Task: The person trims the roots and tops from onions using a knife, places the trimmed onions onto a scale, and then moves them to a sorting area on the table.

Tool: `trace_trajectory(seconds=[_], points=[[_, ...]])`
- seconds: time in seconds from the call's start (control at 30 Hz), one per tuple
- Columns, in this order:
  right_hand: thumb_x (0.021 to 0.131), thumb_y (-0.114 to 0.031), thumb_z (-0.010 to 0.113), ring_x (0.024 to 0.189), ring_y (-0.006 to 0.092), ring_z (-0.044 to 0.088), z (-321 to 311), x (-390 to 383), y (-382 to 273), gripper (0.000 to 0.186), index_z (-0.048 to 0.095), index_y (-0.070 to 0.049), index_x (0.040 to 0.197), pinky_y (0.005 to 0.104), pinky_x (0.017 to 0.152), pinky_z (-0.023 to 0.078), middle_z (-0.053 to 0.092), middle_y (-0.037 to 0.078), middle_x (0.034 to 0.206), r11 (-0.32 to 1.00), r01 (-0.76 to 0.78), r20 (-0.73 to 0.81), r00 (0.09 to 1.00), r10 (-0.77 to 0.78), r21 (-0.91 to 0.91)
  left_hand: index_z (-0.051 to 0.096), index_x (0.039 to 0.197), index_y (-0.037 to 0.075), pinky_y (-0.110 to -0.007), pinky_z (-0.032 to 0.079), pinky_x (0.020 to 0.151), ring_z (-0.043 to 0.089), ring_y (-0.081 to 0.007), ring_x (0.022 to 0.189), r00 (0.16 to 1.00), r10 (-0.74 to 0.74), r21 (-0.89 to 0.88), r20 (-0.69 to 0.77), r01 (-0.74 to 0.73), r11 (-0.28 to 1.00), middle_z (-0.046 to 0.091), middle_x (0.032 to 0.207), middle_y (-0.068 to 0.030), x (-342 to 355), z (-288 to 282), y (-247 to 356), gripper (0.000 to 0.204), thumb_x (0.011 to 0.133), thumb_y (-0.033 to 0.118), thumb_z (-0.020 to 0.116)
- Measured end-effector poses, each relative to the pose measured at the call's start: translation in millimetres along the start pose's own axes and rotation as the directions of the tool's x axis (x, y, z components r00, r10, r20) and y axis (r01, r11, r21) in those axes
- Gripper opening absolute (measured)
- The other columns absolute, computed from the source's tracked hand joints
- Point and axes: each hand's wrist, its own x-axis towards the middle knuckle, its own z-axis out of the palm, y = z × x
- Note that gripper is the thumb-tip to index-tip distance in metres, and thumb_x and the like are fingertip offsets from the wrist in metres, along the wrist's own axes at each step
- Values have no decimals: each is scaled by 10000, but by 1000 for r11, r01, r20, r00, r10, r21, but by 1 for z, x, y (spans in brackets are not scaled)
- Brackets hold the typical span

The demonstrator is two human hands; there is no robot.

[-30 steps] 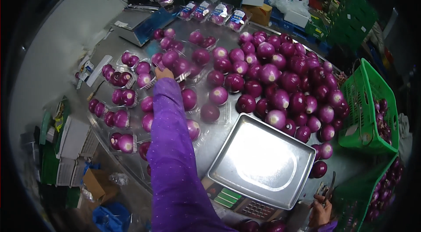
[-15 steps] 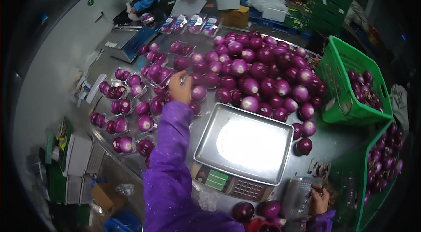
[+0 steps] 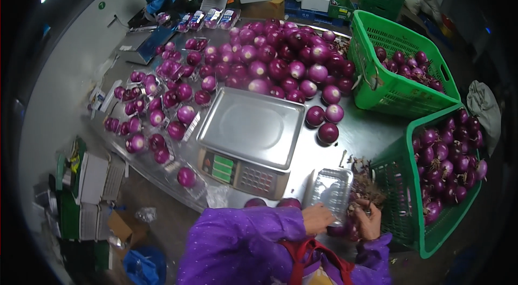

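Note:
A clear plastic tray lies at the table's near edge, right of the weighing scale. My left hand is at its near left edge, fingers closed on the rim. My right hand is beside the tray's near right corner with its fingers curled; what they hold, if anything, I cannot make out. Red onions show partly below and between my hands. The scale's metal pan holds nothing. Two more onions sit between the scale and my left sleeve.
A large heap of red onions covers the far table. Packed onion trays fill the left side. Two green crates of onions stand at the right, by dry onion skins. Two people in blue work beyond the far edge.
My left hand has come back from the onion trays on the left to the clear tray. My right hand has shifted to the tray's near right corner. The view has turned rightward.

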Motion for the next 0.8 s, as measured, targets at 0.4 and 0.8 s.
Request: trace_trajectory(seconds=[0.4, 0.8], points=[[848, -40, 580, 756, 77, 535, -18, -28, 25, 225, 592, 50, 1054, 217, 687, 443, 608, 41, 861, 996, -13, 135, 991, 1, 92, 524, 861, 79, -398, 399, 722, 542, -262, 795, 966, -224, 80, -127, 235, 969, 511, 807, -74, 2, -6, 29, 275, 689, 213, 691], [854, -124, 602, 440, 25, 389, -12, -37, 12, 247, 600, -30, 1083, 206, 407, 299, 482, -50, 555, 999, 8, 85, 996, -10, 32, 609, 824, 47, -344, 476, 596, 591, -277, 666, 907, -261, -169, -330, 215, 962, 595, 754, -107, -6, -78, 55, 88, 767, 100, 651]])
